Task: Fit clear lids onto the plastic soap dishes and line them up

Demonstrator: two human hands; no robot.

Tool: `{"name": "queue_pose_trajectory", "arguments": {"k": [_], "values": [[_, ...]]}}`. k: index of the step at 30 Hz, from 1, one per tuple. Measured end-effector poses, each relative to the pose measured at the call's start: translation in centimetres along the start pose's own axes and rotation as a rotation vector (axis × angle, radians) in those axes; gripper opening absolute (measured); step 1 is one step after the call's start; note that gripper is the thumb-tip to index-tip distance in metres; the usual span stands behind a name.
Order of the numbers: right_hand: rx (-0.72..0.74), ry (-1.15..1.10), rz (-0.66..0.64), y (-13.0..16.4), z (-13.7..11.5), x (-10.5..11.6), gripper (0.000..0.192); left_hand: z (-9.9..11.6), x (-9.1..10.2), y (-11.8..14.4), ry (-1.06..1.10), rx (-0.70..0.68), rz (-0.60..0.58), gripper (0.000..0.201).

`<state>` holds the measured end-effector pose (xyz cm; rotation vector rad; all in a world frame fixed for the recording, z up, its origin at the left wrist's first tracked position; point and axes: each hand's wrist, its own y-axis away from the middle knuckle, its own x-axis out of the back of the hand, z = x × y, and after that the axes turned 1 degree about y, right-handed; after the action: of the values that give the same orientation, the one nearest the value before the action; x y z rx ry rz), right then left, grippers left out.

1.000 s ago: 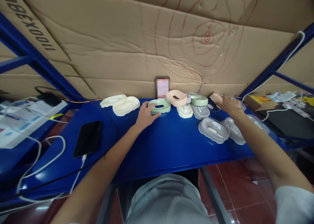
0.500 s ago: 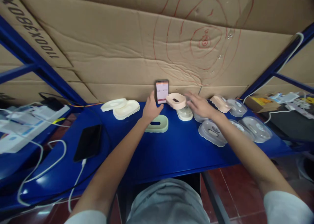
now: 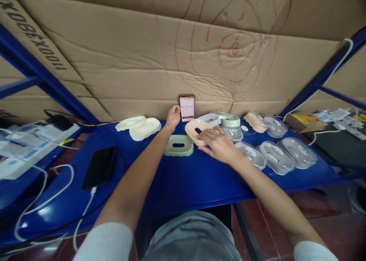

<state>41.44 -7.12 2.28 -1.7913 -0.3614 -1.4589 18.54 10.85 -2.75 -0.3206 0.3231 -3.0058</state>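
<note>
My right hand (image 3: pixel 219 143) is closed on the right side of a peach oval dish (image 3: pixel 191 130) with a dark slot in its middle. That dish is tilted and held just above the right end of a pale green dish (image 3: pixel 177 151), which lies on the blue table and has a slot too. At the back, my left hand (image 3: pixel 173 116) has its fingers curled at the left edge of an upright phone (image 3: pixel 187 108) showing a timer. Its fingertips are partly hidden. Right of the peach dish, another green dish (image 3: pixel 231 120) rests on clear grey dishes (image 3: pixel 233 133).
Several clear dishes (image 3: pixel 276 158) and a peach one (image 3: pixel 255 122) lie to the right. Cream dishes (image 3: pixel 145 129) sit back left. A black phone (image 3: pixel 99 167) with a white cable (image 3: pixel 85 215) lies at left. Cardboard (image 3: pixel 128 62) walls the back; power strips (image 3: pixel 37 150) stand far left.
My right hand has come left and nearer and now grips the peach dish, shifting it toward the green dish. My left hand has moved back to the upright phone's edge, its fingers curling in.
</note>
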Motion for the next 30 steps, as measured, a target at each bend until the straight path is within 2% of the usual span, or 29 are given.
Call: {"name": "queue_pose_trajectory", "arguments": {"k": [4, 8, 13, 16, 18, 20, 24, 26, 28, 30], "values": [[-0.007, -0.131, 0.093, 1.2, -1.5, -2.2, 0.038, -0.2, 0.3, -0.5, 0.062, 0.049, -0.007, 0.023], [0.053, -0.257, 0.087, 1.7, -2.1, -3.9, 0.039, -0.5, 0.8, -0.6, 0.073, 0.083, -0.011, 0.021], [-0.033, -0.315, 0.082, 1.5, -2.1, -4.0, 0.035, -0.5, 0.9, -0.6, 0.015, 0.079, -0.019, 0.021], [-0.088, -0.347, 0.089, 1.6, -1.8, -3.7, 0.036, 0.1, 1.6, 0.1, -0.072, 0.047, -0.021, 0.021], [-0.13, -0.379, 0.1, 1.7, -1.5, -3.5, 0.037, 0.5, 2.9, 1.5, -0.146, 0.005, -0.037, 0.021], [-0.176, -0.381, 0.087, 1.9, -1.3, -3.6, 0.039, 1.0, 4.6, 4.1, -0.216, -0.044, -0.097, 0.026], [-0.236, -0.267, 0.004, 2.1, -1.2, -4.3, 0.039, 1.5, 8.2, 10.7, -0.299, -0.116, -0.304, 0.04], [-0.249, -0.201, -0.007, 2.1, -1.5, -4.7, 0.037, 1.4, 9.5, 13.2, -0.39, -0.204, -0.461, 0.044], [-0.249, -0.137, 0.002, 2.1, -1.7, -5.0, 0.037, 1.2, 10.3, 14.5, -0.491, -0.275, -0.55, 0.046], [-0.239, -0.073, 0.024, 2.0, -1.9, -5.3, 0.04, 0.8, 10.9, 14.5, -0.542, -0.324, -0.539, 0.045]]}}
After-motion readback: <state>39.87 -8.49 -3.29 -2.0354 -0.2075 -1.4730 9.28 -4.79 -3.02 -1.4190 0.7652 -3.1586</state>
